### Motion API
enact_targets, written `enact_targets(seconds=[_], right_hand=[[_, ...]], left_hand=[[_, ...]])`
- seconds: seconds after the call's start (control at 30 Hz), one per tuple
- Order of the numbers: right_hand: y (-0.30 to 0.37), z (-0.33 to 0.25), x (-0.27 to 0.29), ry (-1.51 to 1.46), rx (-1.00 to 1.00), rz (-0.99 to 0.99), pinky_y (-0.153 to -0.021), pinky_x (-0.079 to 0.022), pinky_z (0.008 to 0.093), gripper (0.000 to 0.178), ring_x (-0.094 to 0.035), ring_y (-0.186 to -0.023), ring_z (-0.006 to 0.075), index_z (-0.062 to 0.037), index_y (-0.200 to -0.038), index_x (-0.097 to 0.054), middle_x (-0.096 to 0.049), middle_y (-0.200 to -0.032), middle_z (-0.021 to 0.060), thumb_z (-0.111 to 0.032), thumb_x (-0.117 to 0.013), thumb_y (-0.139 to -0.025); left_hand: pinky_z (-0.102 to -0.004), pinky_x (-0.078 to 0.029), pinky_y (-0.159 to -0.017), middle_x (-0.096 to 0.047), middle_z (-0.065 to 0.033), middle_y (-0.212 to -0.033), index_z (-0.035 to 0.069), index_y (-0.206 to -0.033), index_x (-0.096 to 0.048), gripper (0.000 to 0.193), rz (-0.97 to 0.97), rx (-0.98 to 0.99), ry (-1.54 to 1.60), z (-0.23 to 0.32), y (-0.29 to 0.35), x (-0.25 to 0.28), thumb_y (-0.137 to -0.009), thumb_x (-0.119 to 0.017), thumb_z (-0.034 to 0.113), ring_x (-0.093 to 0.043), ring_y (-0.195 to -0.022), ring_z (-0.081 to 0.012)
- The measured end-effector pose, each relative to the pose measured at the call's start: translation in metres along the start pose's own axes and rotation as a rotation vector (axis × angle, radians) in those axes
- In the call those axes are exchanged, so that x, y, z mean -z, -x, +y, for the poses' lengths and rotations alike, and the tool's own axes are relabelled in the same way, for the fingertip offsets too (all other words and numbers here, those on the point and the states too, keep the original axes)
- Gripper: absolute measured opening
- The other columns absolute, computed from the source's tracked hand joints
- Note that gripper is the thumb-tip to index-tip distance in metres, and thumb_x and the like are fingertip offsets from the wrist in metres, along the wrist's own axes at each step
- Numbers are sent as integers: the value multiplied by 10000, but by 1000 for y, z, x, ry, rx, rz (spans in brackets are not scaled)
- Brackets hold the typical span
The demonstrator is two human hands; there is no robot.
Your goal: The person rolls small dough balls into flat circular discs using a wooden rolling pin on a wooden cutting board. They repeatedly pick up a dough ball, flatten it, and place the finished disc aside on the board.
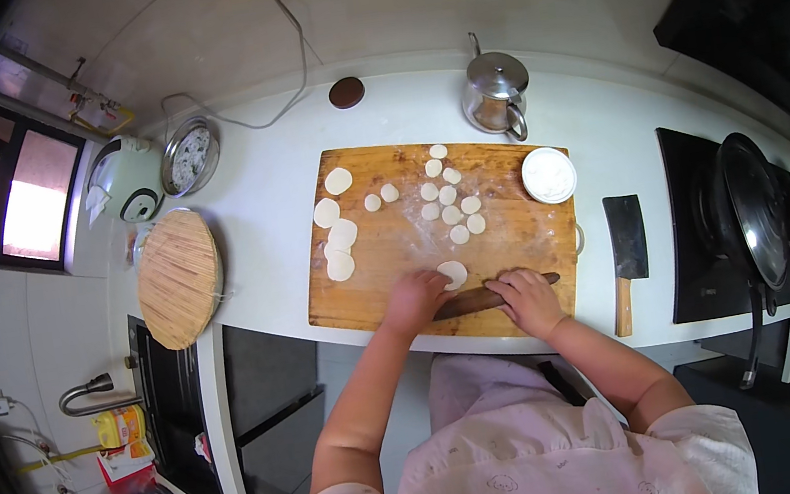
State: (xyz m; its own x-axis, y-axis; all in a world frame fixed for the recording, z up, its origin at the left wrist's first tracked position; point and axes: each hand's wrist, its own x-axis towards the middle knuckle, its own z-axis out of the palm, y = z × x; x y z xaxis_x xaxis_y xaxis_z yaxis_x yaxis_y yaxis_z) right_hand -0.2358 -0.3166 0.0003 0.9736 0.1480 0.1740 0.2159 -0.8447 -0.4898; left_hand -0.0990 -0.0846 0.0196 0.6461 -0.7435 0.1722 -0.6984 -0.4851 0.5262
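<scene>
My left hand (416, 302) is closed with its fingertips on the edge of a small round dough wrapper (453, 274) near the front of a floured wooden board (385, 248). My right hand (530, 300) rests over a dark rolling pin (469, 303), gripping it toward its right end. The pin lies just below the wrapper, and its left end comes close to my left hand. Flattened wrappers (341, 267) lie along the board's left side, some overlapping. Several small dough pieces (448, 196) are spread around the middle and back. A white bowl of flour (549, 175) stands at the back right corner.
A cleaver (627, 237) lies right of the board, before a black stove with a lidded pan (756, 211). Behind stand a steel kettle (498, 86) and a brown round lid (346, 92). At left are a round woven straw cover (180, 280) and a metal bowl (190, 156).
</scene>
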Motion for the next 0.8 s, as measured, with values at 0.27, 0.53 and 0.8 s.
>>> enact_targets(seconds=[0.27,0.53,0.8], right_hand=[[-12,0,11,-15,-5,-45,-999,-449,423,546,-553,-1138,285,-127,-1309,-589,-585,-1181,60,-155,-752,-789],[-82,4,4,215,-52,10,-1180,-321,437,604,-384,-1398,357,-104,-1450,-488,-452,-1490,128,-419,-613,-950],[-77,9,8,219,-58,-122,-1202,-286,471,675,-312,-1457,370,-144,-1509,-421,-373,-1567,108,-450,-614,-939]], left_hand=[[-527,-376,-1114,-603,-118,-1353,86,-1265,-617,410,20,67,-206,-3,53,14,-895,-685,249,-552,-1272,-313],[-571,-190,-1212,-355,-151,-1595,77,-1541,-348,699,-8,230,-298,-34,16,-4,-948,-618,331,-306,-1491,-334],[-559,-192,-1214,-307,-156,-1623,59,-1555,-312,775,-7,246,-288,-26,35,-14,-929,-627,389,-286,-1502,-344]])
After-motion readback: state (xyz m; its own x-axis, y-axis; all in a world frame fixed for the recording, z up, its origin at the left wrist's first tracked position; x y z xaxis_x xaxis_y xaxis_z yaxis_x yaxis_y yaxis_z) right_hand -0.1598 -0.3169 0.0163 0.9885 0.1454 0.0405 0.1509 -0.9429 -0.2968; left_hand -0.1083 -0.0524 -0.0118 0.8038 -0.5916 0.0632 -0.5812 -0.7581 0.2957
